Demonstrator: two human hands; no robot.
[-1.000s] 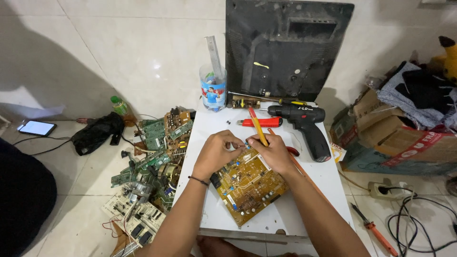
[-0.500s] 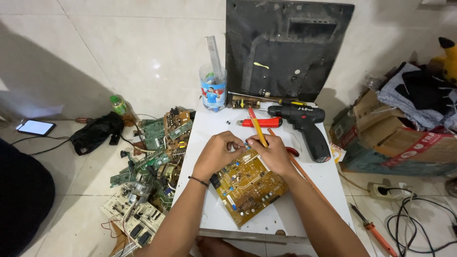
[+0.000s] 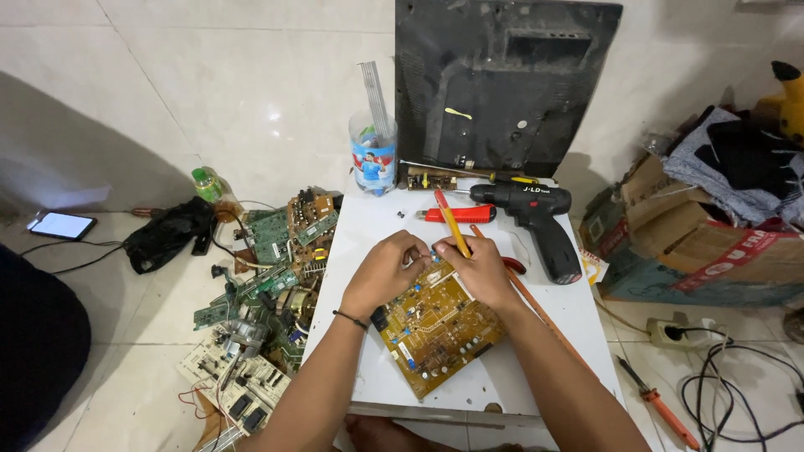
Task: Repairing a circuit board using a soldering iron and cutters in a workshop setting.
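A yellow-brown circuit board [image 3: 435,331] lies tilted on the white table [image 3: 368,222]. My left hand [image 3: 383,269] rests on the board's far left corner, fingers curled over a component there. My right hand [image 3: 479,269] is closed around a yellow-handled tool [image 3: 449,219], whose handle sticks up and away from me while its tip sits at the board's far edge, hidden by my fingers. Both hands touch each other above the board.
A black cordless drill [image 3: 536,213], a red-handled tool [image 3: 456,214] and a plastic cup [image 3: 373,159] stand behind the hands. A black monitor shell [image 3: 502,84] leans on the wall. Scrap boards [image 3: 268,285] are piled on the floor at left, boxes [image 3: 695,243] at right.
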